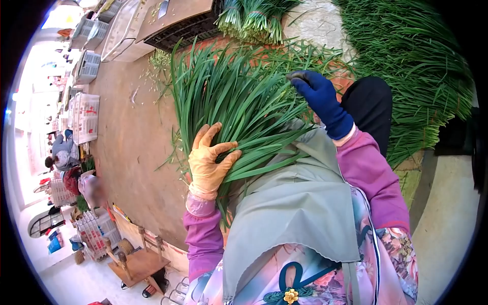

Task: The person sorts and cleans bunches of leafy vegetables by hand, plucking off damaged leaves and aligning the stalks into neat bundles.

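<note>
A large fan of green garlic chives [239, 96] lies across my lap and the grey apron, leaf tips spread up and to the left. My left hand [207, 165], in a pale yellowish glove, is closed over the near left edge of these chives, its fingers curled on the leaves. To the right of the bunch, my right hand [319, 96] is raised in a dark blue glove with darkened fingertips. Its fingers are pressed together in a pinch; I cannot make out whether a thin leaf is between them.
A big heap of chives [406, 66] fills the right side. Tied bundles [254, 20] lie at the top beside a dark crate with a brown board [178, 20]. White plastic baskets [85, 118] line the far left, near another person [63, 152]. A wooden stool [137, 264] stands lower left.
</note>
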The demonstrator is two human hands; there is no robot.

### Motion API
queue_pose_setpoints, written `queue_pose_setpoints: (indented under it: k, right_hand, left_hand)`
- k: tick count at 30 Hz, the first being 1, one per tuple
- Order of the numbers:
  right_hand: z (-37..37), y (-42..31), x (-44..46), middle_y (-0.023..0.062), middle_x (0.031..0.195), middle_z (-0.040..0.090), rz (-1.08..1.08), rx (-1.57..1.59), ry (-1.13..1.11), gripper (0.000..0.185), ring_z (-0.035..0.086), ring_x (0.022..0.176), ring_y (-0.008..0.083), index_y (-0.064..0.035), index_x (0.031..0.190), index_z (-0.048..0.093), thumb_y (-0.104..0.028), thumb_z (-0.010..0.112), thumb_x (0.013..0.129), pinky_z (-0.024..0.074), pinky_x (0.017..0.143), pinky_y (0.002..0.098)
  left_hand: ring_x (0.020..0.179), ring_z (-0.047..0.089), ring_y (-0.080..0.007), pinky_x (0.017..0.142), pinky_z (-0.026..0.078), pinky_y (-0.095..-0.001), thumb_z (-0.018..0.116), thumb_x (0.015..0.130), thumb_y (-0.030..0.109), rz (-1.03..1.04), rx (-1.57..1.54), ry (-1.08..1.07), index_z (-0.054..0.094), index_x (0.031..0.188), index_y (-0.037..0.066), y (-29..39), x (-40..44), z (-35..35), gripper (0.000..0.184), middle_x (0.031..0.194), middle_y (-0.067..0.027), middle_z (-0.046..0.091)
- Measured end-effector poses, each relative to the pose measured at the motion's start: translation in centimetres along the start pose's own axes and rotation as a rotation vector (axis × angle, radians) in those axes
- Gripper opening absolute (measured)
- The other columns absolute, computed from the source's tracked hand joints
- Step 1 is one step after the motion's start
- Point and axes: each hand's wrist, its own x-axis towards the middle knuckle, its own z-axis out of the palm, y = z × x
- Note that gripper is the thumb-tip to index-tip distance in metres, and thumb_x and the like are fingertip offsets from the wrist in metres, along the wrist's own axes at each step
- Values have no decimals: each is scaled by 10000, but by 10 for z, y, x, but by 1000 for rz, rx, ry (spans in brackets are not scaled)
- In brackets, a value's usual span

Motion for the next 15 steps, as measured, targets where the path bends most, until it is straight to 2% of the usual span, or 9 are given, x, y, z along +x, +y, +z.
queue_pose_setpoints:
  k: [1,2,4,5,7,8,10,15]
  right_hand:
    - [-2,5,5,106,836,643,-155,-157,41,189,617,746,251,-89,904,662,-240,615,800,475,669,313]
    - [-4,10,9,106,836,643,-155,-156,43,189,617,746,251,-89,904,662,-240,615,800,475,669,313]
    - [-6,13,15,82,868,642,-180,-405,-105,215,606,805,258,-129,937,656,-242,649,754,476,691,328]
    - [-6,15,16,82,868,642,-181,-405,-104,215,606,805,258,-129,937,656,-242,649,754,476,691,328]
    - [-3,14,18,73,915,625,-374,-691,-253,307,573,840,273,-151,966,647,-254,709,683,457,748,352]
    - [0,14,18,73,915,625,-375,-690,-254,307,573,840,273,-151,966,647,-254,709,683,457,748,352]
    - [10,13,16,61,913,613,-407,-838,-398,333,556,899,274,-175,944,648,-289,725,641,436,794,378]
    - [26,18,14,47,857,601,-588,-780,-418,297,549,855,265,-173,915,644,-293,702,650,422,754,386]
  left_hand:
    - [1134,464,-324,908,414,-372,785,583,118,5,0,1,704,808,132,0,0,0,240,1161,-110,560]
    - [1134,464,-324,908,414,-372,785,583,118,6,0,0,704,808,132,1,0,0,240,1161,-110,560]
    - [1129,467,-325,906,415,-373,784,586,120,6,4,-9,705,807,138,1,1,0,236,1162,-111,559]
    - [1129,467,-325,906,415,-373,784,586,120,7,5,-10,705,807,138,1,1,0,236,1162,-111,559]
    - [1126,469,-326,905,416,-373,783,586,123,6,12,-13,706,813,150,1,1,0,242,1164,-108,557]
    - [1126,469,-326,905,416,-373,783,586,123,6,12,-12,706,813,150,2,1,0,242,1164,-108,557]
    - [1121,472,-328,898,420,-373,783,585,129,11,25,-19,703,811,157,2,1,0,241,1165,-104,556]
    - [1111,479,-333,882,427,-376,782,584,137,35,30,-16,695,801,157,4,2,-1,235,1160,-100,556]
